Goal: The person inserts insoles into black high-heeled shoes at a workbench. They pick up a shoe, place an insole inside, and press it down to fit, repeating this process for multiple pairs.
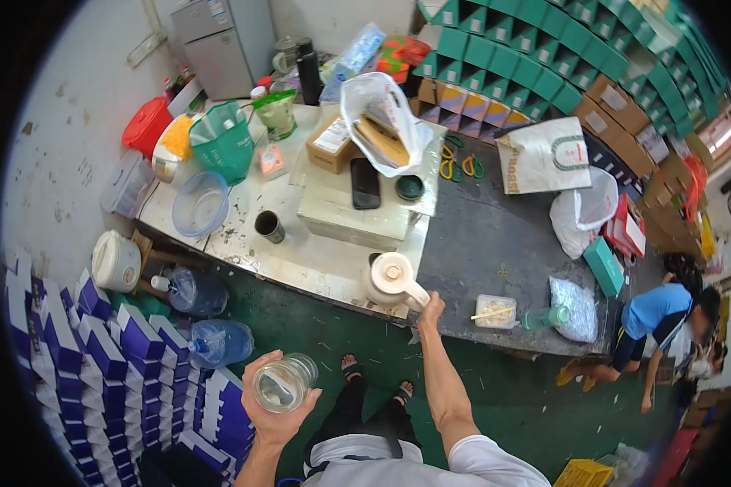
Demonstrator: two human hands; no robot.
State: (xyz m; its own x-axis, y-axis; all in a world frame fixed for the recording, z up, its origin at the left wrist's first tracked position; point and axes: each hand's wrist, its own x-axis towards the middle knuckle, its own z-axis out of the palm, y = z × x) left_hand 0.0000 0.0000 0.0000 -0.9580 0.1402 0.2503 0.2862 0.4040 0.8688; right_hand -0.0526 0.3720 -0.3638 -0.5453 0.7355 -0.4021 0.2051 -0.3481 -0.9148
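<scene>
My left hand (266, 403) is wrapped round a clear glass jar (287, 381), held out over the floor with something pale in its bottom. At the table's front edge, my right hand (432, 313) grips the handle of a cream-coloured kettle (392, 276). The kettle is over the edge of the white tabletop; whether its base touches the top, I cannot tell. Behind it lies a black phone (365, 183) on a pale box, beside a small dark green round container (410, 188). A dark metal cup (270, 226) stands farther left.
A clear plastic basin (201, 204) sits at the table's left end. To the right are a food tray with chopsticks (495, 311) and a clear green bottle (546, 317). Water jugs (222, 343) and stacked purple-and-white boxes (105, 349) fill the left floor. Another person (656, 312) bends at the right.
</scene>
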